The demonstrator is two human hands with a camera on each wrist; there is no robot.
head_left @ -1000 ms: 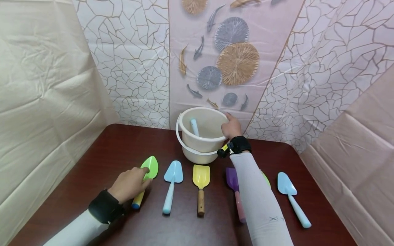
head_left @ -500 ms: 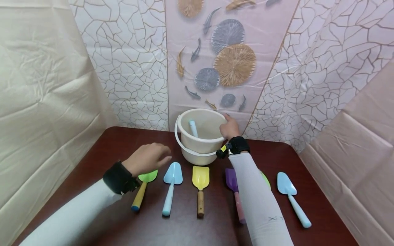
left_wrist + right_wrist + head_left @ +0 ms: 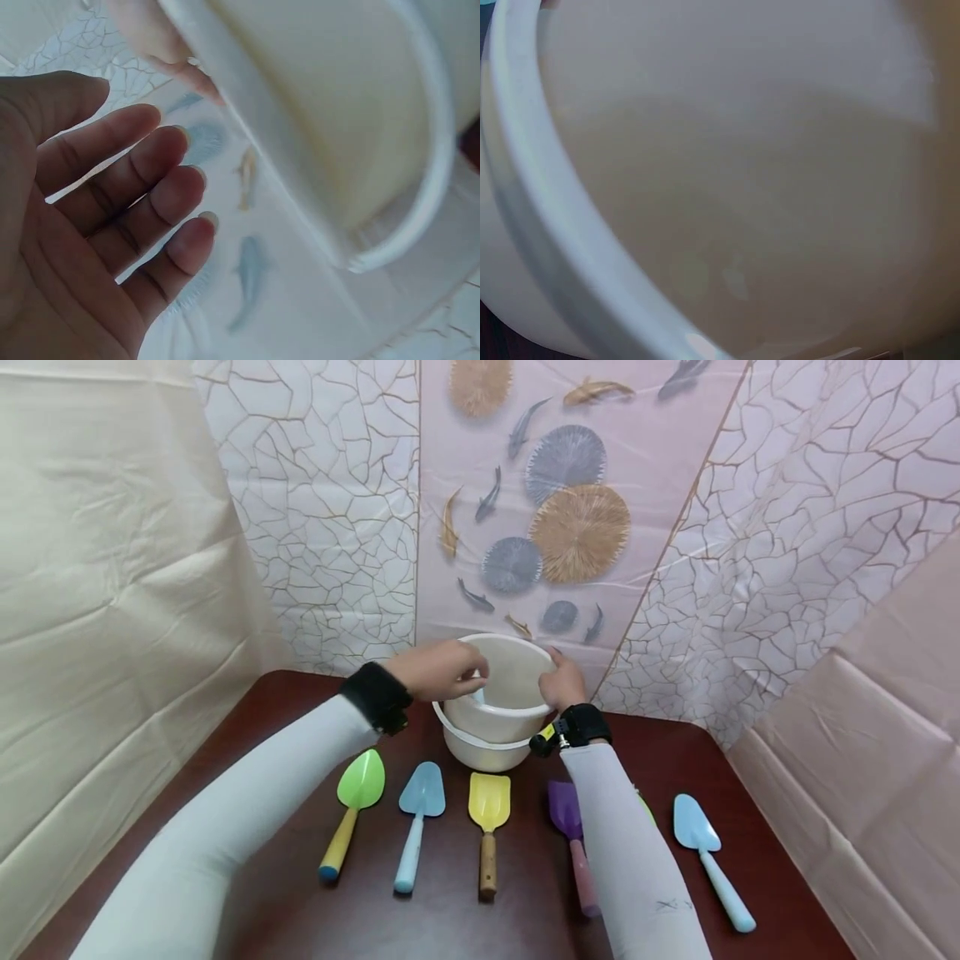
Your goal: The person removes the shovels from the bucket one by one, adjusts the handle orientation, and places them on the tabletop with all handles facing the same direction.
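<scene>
A cream bucket (image 3: 491, 754) stands at the back of the table, and my right hand (image 3: 564, 683) grips the right side of its rim. My left hand (image 3: 442, 672) is over the left rim, fingers loosely bent. Just beneath its fingertips shows a bit of a light blue handle (image 3: 479, 695) inside the bucket; the rest of that piece is hidden. In the left wrist view the palm and fingers of my left hand (image 3: 112, 217) hold nothing, beside the bucket's rim (image 3: 262, 142). The bucket's inner wall (image 3: 742, 187) fills the right wrist view.
Lying in a row are a green trowel (image 3: 362, 781), a light blue trowel (image 3: 422, 789), a yellow shovel (image 3: 490, 802), a purple shovel (image 3: 566, 810) and another light blue trowel (image 3: 693, 822). My right sleeve (image 3: 637, 860) mostly covers another green piece. Patterned cloth (image 3: 337, 527) hangs behind.
My left hand has left the green trowel on the table and moved up and right to the bucket's left rim. My right hand keeps its grip on the rim.
</scene>
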